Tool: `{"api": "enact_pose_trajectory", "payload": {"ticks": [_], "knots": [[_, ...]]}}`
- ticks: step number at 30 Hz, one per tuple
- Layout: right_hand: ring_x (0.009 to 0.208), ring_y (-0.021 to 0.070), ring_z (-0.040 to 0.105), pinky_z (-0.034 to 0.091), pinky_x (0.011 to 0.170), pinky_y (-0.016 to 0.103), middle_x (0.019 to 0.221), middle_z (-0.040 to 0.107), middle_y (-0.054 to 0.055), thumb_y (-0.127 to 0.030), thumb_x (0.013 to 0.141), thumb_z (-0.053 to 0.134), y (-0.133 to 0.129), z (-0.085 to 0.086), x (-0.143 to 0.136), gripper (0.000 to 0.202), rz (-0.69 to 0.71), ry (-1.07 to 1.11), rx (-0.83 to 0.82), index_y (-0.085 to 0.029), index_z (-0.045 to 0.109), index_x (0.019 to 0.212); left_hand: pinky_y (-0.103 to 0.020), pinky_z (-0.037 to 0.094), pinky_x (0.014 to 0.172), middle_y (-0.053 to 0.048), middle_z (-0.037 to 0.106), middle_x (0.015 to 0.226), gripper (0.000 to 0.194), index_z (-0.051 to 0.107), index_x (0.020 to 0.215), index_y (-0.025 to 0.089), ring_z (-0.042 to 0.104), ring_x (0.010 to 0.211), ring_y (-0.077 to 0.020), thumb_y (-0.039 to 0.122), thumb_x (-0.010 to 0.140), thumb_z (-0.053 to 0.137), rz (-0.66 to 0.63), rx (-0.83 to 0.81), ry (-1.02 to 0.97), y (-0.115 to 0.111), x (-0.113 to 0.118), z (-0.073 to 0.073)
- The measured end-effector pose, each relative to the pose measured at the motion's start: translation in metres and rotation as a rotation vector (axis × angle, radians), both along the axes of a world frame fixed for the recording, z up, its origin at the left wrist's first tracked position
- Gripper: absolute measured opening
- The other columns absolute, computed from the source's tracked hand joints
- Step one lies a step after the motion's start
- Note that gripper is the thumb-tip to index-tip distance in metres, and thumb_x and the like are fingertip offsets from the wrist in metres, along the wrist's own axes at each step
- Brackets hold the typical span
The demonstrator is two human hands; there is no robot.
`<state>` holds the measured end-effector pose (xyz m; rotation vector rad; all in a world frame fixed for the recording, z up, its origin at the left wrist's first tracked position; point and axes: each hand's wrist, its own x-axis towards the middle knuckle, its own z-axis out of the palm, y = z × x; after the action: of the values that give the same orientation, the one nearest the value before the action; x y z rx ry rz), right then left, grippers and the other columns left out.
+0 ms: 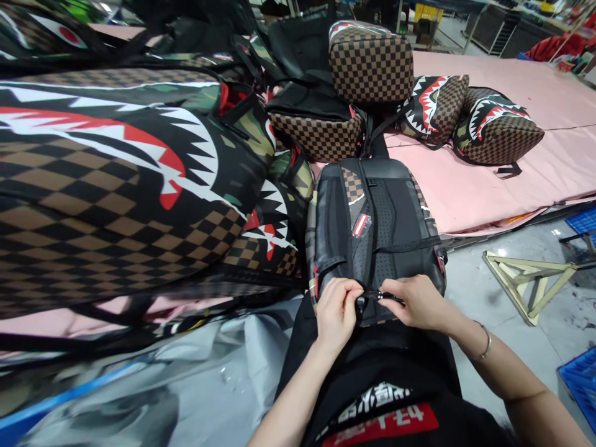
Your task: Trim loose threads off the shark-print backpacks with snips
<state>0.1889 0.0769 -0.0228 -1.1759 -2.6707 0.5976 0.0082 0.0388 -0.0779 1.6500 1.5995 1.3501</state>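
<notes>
A dark strap end (372,294) is pinched by the left hand (336,313), its thumb and forefinger pressed together. Just to the right of those fingertips, a slim black piece (393,298) is clamped between the thumb and curled fingers of the right hand (416,301); whether the two pieces are joined cannot fairly be told at this size. The lower edge of a backpack (386,217) is found directly under both sets of fingers, with its padded back turned up and its upper end pointed away from them. A red and white label (361,225) is carried on its strap, beyond the left fingertips. A bracelet (485,341) is worn behind the right fingers. To the left of the fingers, a large shark-mouth bag (93,192) is laid near the pack. Farther beyond them, a chequered bag (372,65) is seen, and past the right fingers two more shark-mouth bags are set on a pink-covered table (465,192). A yellowish metal frame (531,282) is placed on the floor, well right of the fingers.
</notes>
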Motion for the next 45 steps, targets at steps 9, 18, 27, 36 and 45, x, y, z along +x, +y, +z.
{"api": "enact_pose_trajectory", "payload": {"ticks": [9, 18, 27, 36, 45], "knots": [[0.061, 0.0112, 0.063, 0.038, 0.054, 0.018, 0.072, 0.065, -0.002, -0.031, 0.084, 0.053, -0.001, -0.003, -0.008, 0.011, -0.101, 0.182, -0.128, -0.021, 0.054, 0.088, -0.022, 0.043, 0.061, 0.001, 0.06, 0.068, 0.017, 0.062, 0.072, 0.017, 0.052, 0.063, -0.0111, 0.034, 0.07, 0.063, 0.299, -0.213, -0.568, 0.006, 0.0, 0.0], [0.063, 0.0168, 0.063, 0.029, 0.05, 0.023, 0.069, 0.065, 0.003, -0.032, 0.086, 0.048, 0.006, 0.001, -0.023, 0.013, 0.054, -0.082, 0.046, -0.019, 0.051, 0.086, -0.024, 0.04, 0.064, 0.001, 0.059, 0.067, 0.015, 0.062, 0.068, 0.017, 0.051, 0.064, -0.011, 0.031, 0.069, 0.066, 0.238, -0.213, -0.539, 0.003, 0.001, 0.002], [0.056, 0.0083, 0.053, 0.037, 0.055, 0.018, 0.065, 0.057, -0.004, -0.032, 0.084, 0.051, 0.003, -0.014, -0.008, 0.013, -0.247, 0.407, -0.225, -0.02, 0.055, 0.084, -0.025, 0.031, 0.045, 0.004, 0.034, 0.036, 0.052, 0.05, 0.053, 0.018, 0.032, 0.04, -0.0095, 0.057, 0.084, 0.036, -0.001, -0.186, -0.719, -0.005, -0.04, 0.017], [0.053, 0.0081, 0.043, 0.037, 0.055, 0.021, 0.058, 0.047, -0.006, -0.034, 0.082, 0.053, 0.003, -0.014, -0.015, 0.017, -0.461, 0.696, -0.361, -0.018, 0.055, 0.082, -0.038, 0.05, 0.072, -0.007, 0.062, 0.089, 0.047, 0.056, 0.096, 0.017, 0.06, 0.079, -0.0233, 0.047, 0.063, 0.069, 0.018, -0.331, 0.313, -0.014, -0.011, 0.02], [0.079, 0.0137, 0.057, 0.045, 0.073, 0.027, 0.087, 0.061, 0.003, -0.021, 0.083, 0.053, -0.006, -0.029, -0.011, 0.016, -0.333, 0.778, -0.114, -0.02, 0.057, 0.099, -0.038, 0.053, 0.077, -0.01, 0.071, 0.088, 0.036, 0.064, 0.098, 0.015, 0.067, 0.073, -0.0212, 0.041, 0.072, 0.063, -0.099, -0.535, -0.652, -0.02, -0.025, 0.046]]}}
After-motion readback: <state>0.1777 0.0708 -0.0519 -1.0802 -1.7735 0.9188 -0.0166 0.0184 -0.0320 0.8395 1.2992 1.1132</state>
